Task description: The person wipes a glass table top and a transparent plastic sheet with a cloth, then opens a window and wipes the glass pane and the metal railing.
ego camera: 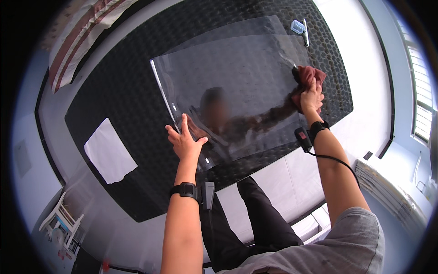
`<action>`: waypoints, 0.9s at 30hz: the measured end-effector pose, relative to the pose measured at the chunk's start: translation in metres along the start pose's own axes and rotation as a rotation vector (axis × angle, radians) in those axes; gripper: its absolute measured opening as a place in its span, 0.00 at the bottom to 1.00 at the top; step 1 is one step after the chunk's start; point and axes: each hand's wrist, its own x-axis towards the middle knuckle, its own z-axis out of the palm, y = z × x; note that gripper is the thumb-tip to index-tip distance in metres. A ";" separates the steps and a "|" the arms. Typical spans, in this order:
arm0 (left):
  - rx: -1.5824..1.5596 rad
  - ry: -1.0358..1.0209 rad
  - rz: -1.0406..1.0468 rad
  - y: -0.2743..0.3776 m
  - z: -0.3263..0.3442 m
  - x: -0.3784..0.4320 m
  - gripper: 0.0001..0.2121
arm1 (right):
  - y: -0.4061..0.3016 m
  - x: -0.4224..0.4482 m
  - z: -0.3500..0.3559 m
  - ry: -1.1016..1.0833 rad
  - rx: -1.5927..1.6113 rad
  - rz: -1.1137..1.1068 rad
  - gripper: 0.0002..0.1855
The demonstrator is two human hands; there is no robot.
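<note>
A clear plastic sheet (239, 68), glossy and reflecting the person, lies on a dark pebble-patterned tabletop (113, 92). Its left edge is curled or folded. My left hand (186, 138) rests at that edge with fingers spread, holding nothing. On the sheet's right edge, my right hand (312, 96) presses a bunched reddish-brown cloth (309, 75), its fingers over the cloth. Both wrists wear black straps with small devices attached.
A white sheet of paper (109, 150) lies on the tabletop at left. Near the far right corner are a small clear blue box (297, 26) and a slim metallic tool (306, 34). A striped cloth (82, 37) is beyond the table; a white rack (63, 222) stands lower left.
</note>
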 end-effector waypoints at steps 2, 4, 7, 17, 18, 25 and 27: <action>-0.003 0.014 0.013 -0.002 0.003 -0.001 0.49 | -0.022 -0.022 -0.003 0.043 0.025 -0.024 0.28; -0.005 0.003 0.006 0.000 0.003 0.000 0.49 | -0.056 -0.060 -0.003 0.056 0.126 -0.271 0.28; 0.002 -0.015 0.016 0.006 0.002 0.000 0.49 | -0.103 -0.115 -0.001 0.098 0.210 -0.743 0.26; -0.019 0.014 0.038 -0.002 0.003 -0.001 0.49 | -0.048 -0.009 -0.002 0.168 0.021 -0.588 0.25; -0.027 0.014 0.033 -0.005 0.004 0.000 0.49 | -0.035 -0.012 0.002 0.180 0.044 -0.519 0.26; -0.022 0.020 0.051 -0.012 0.007 -0.002 0.48 | -0.056 -0.123 0.027 0.184 0.117 -0.413 0.26; -0.079 0.019 0.079 -0.014 0.005 -0.004 0.42 | -0.091 -0.160 0.023 0.141 0.164 -0.545 0.25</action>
